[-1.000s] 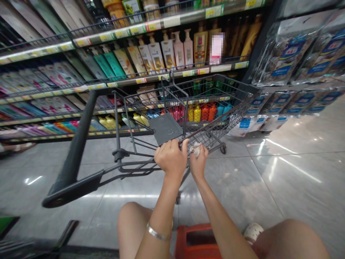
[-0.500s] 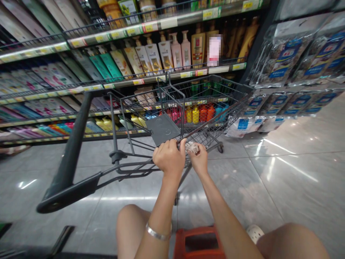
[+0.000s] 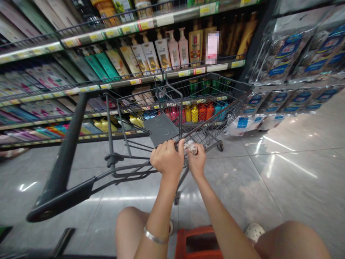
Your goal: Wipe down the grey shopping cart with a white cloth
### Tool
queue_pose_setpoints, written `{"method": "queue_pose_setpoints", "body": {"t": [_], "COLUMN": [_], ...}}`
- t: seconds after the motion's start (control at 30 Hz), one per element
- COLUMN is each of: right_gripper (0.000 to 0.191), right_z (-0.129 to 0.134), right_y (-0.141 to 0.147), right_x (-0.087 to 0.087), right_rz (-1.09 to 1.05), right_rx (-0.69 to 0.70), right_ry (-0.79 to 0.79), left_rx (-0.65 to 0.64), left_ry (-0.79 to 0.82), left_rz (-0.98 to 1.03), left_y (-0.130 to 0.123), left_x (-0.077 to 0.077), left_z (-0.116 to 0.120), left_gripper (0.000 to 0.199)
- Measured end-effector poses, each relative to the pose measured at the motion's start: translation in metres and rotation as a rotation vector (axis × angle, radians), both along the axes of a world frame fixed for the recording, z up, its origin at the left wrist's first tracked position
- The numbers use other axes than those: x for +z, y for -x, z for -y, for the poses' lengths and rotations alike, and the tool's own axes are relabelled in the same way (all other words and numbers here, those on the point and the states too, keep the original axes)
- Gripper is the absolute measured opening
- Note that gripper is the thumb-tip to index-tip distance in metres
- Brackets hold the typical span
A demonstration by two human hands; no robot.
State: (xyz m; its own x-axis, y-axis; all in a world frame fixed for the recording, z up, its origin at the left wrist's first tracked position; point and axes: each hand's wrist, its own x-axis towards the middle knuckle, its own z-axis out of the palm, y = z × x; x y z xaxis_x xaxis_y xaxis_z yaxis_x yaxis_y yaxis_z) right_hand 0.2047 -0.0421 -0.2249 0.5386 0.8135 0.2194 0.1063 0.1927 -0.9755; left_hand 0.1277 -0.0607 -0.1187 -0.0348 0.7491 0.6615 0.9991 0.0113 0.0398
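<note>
In front of me stands a dark grey wire shopping cart [image 3: 199, 135], its handle [image 3: 64, 151] turned to the left. My left hand [image 3: 167, 156] is closed round the cart's near top rim, thumb up. Just right of it, my right hand [image 3: 196, 158] pinches a crumpled whitish cloth [image 3: 191, 148] against the same rim. The cloth is small and partly covered by my fingers. A grey plastic seat flap [image 3: 161, 128] lies inside the cart, behind my left hand.
Shelves [image 3: 113, 84] of shampoo and lotion bottles run behind the cart. Silvery packets [image 3: 285, 54] hang at the right. Between my knees is an orange-red plastic stool [image 3: 180, 244]. The grey tiled floor [image 3: 242, 187] reflects ceiling lights.
The cart's handle end appears slightly lower and further left. Both hands stay at the rim, and the cloth has shifted slightly in my right fingers.
</note>
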Motion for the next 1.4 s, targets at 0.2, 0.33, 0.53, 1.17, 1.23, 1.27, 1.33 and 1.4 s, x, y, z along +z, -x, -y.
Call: {"method": "queue_pose_setpoints", "body": {"t": [0.2,0.33,0.53,1.17,1.23,1.27,1.33,1.4], "right_gripper": [0.019,0.019,0.016,0.025,0.022,0.021,0.019,0.018], "right_z": [-0.008,-0.01,-0.01,-0.008,-0.01,-0.011,-0.01,-0.007], "right_y": [-0.007,-0.007,-0.009,-0.01,-0.011,-0.011,-0.009,-0.006], "right_x": [-0.03,-0.031,-0.035,-0.022,-0.025,-0.026,-0.027,-0.028], "right_rz": [0.072,0.122,0.147,0.066,0.067,0.066,0.06,0.047], "right_rx": [-0.023,-0.014,-0.035,0.12,0.102,0.091,0.068,0.045], "right_ry": [0.065,0.089,0.159,0.142,0.16,0.172,0.203,0.243], "left_rx": [-0.008,-0.017,-0.036,-0.044,-0.044,-0.045,-0.056,-0.079], "left_ry": [-0.021,-0.029,-0.013,-0.1,-0.09,-0.086,-0.069,-0.045], "left_rz": [-0.021,-0.032,-0.042,-0.117,-0.134,-0.139,-0.137,-0.123], "left_y": [0.001,0.003,0.004,0.01,0.011,0.012,0.013,0.014], "left_x": [0.0,-0.001,-0.001,0.0,0.002,0.004,0.008,0.012], "left_z": [-0.001,0.0,0.001,0.0,0.001,0.001,0.002,0.004], "left_gripper": [0.044,0.042,0.042,0.032,0.03,0.029,0.027,0.024]}}
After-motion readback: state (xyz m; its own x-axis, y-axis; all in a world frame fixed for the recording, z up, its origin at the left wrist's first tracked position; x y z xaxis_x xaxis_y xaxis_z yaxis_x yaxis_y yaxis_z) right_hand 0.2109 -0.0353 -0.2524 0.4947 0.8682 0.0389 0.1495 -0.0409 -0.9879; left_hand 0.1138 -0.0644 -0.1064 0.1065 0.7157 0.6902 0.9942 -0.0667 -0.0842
